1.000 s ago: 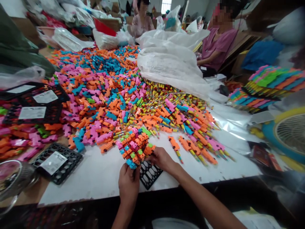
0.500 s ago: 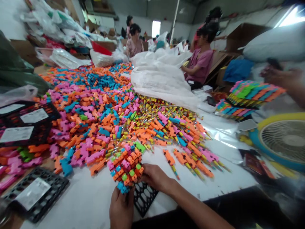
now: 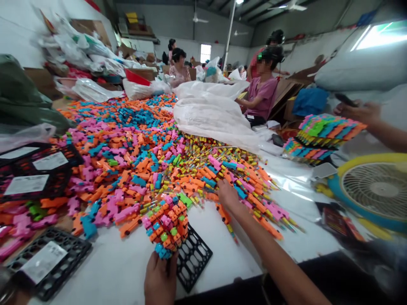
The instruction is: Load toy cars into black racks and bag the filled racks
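Observation:
My left hand point(image 3: 160, 277) is closed on the near edge of a black plastic tray point(image 3: 193, 258) full of slots. Its left part is packed with toy-car-topped pencils point(image 3: 168, 220) in orange, pink, blue and green, car ends facing me; the right slots show bare. My right hand point(image 3: 228, 195) reaches out to a heap of pencils with toy cars on them point(image 3: 244, 182), touching the orange ones at its near side. Its fingertips are hidden, so their grip does not show. Just below that forearm lies an orange car pencil point(image 3: 224, 214).
Loose toy cars point(image 3: 111, 169) cover the table's left and far side. More black trays with white labels point(image 3: 38, 258) lie at left. Filled trays point(image 3: 330, 129) are stacked at right, behind a fan point(image 3: 381, 186). A large white sack point(image 3: 213, 110) lies beyond; other people sit and stand around.
My right hand has left the packed tray and moved right and away to the pencil heap. The left hand still holds the tray. The view has tilted up slightly.

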`<state>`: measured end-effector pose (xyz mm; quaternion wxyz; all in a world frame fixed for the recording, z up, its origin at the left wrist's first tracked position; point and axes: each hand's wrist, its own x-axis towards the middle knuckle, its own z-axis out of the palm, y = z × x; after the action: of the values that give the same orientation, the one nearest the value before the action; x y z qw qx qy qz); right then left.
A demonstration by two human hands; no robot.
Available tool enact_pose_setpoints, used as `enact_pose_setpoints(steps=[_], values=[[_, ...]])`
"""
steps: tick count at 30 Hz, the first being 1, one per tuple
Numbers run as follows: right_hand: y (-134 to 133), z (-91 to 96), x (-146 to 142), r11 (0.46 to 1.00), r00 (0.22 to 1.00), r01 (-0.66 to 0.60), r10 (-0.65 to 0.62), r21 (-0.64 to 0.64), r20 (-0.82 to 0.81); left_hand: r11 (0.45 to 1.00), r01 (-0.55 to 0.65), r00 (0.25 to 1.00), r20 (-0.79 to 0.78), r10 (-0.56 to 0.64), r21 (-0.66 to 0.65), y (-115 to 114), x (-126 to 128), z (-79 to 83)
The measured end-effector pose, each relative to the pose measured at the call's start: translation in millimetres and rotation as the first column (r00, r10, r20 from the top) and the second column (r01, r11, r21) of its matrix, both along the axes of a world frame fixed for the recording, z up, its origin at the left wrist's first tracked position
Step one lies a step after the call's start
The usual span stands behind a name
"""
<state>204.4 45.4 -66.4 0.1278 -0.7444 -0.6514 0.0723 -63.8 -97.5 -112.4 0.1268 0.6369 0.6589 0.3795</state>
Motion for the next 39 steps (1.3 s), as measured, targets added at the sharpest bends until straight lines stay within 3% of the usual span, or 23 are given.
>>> enact_pose_setpoints(steps=[5, 11, 18, 22, 27, 30, 32, 34, 36, 39], values=[[-12.8, 2.6, 5.5, 0.997, 0.997, -0.062, 0.060, -0.046, -0.046, 0.998, 0.026, 0.996, 0.085, -0.020, -0.065, -1.9, 0.0, 3.3], [-17.2, 15.6, 2.2, 0.997, 0.997, 0.027, -0.022, 0.073, -0.074, 0.999, 0.031, 0.998, 0.062, -0.028, -0.040, -4.5, -4.8, -3.0], [24.3, 35.1, 35.0, 0.963, 0.978, 0.205, -0.195, 0.176, -0.070, 0.998, 0.035, 0.996, -0.082, -0.031, 0.052, -2.3, -9.4, -13.7], [52.1, 33.8, 32.0, 0.957, 0.971, 0.239, -0.231, 0.164, -0.062, 0.997, 0.021, 0.996, -0.093, -0.014, 0.069, 0.3, -12.5, -21.6], [66.3, 34.4, 21.3, 0.962, 0.981, 0.181, -0.163, 0.204, -0.104, 1.000, 0.010, 0.999, -0.047, -0.010, 0.015, -2.2, -5.7, -11.7], [53.7, 41.2, 19.0, 0.949, 0.985, 0.134, -0.097, 0.286, -0.140, 1.000, -0.013, 1.000, -0.028, 0.012, -0.014, -4.7, 1.4, 0.7], [33.4, 42.1, 14.8, 0.933, 0.961, 0.119, -0.023, 0.339, -0.274, 0.999, -0.018, 0.999, -0.027, 0.017, -0.042, -5.4, 4.5, 6.0], [4.1, 36.2, 5.2, 0.950, 0.828, 0.107, 0.078, 0.293, -0.556, 0.999, -0.015, 1.000, -0.025, 0.014, -0.047, -5.5, 6.0, 7.4], [-29.7, 23.8, -10.2, 0.990, 0.555, 0.003, 0.117, 0.142, -0.824, 0.999, -0.007, 1.000, -0.028, 0.006, -0.039, -5.6, 6.1, 5.7], [-72.5, 0.9, -40.1, 0.969, 0.232, -0.246, 0.035, -0.024, -0.972, 1.000, -0.003, 0.999, -0.043, 0.002, -0.026, -5.9, 5.2, 1.8]])
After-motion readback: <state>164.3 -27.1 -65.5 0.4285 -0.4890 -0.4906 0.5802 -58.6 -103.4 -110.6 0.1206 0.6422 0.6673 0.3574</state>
